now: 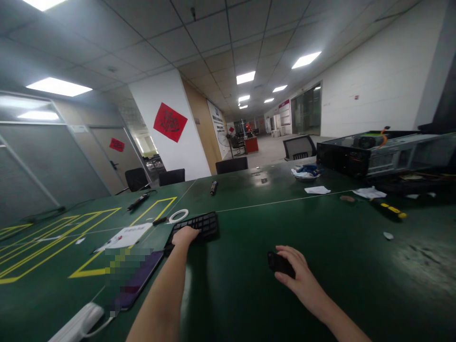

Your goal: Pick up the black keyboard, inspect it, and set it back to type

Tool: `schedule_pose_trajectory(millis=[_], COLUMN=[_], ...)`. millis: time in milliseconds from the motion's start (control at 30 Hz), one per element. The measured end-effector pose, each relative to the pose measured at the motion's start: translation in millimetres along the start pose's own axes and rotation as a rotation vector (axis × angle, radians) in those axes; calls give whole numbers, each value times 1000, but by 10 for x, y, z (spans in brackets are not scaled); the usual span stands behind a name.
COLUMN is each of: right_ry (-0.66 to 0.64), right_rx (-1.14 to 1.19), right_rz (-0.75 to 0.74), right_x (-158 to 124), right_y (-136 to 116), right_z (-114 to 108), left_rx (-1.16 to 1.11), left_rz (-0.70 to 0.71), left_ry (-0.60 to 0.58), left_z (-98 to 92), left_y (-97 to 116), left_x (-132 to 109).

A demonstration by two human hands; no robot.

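My left hand [185,235] rests on the near edge of a small black keyboard [199,225] on the green table, its fingers curled down over the keys. Closer to me, my right hand [297,273] wraps around a small black object [280,263], which sits low on the table surface; what that object is I cannot make out. The two hands are about a forearm's length apart.
A tablet [137,280] and a white power strip [78,325] lie near left. Papers [124,236], a white tape roll [178,216] and pens sit beyond. An open computer case [377,154], a screwdriver [390,208], a bowl [305,173] and scraps lie right. Chairs [231,165] line the far edge.
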State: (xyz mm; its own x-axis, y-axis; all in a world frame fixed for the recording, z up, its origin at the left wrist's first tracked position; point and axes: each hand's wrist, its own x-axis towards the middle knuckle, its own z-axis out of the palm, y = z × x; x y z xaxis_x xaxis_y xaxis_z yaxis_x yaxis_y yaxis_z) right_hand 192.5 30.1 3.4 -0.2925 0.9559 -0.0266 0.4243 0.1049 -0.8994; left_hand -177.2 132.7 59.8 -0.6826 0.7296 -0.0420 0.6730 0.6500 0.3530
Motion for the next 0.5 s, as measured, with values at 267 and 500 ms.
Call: schedule_pose_trajectory(millis=[267, 500], right_ry=[-12, -16], right_rx=[62, 92], right_rz=[9, 2], right_x=[-24, -27], right_y=[-28, 4], right_z=[-23, -34], left_rx=[-16, -215], left_rz=[7, 358], left_ry=[62, 12], left_z=[53, 188], left_y=[63, 187], left_x=[-165, -875])
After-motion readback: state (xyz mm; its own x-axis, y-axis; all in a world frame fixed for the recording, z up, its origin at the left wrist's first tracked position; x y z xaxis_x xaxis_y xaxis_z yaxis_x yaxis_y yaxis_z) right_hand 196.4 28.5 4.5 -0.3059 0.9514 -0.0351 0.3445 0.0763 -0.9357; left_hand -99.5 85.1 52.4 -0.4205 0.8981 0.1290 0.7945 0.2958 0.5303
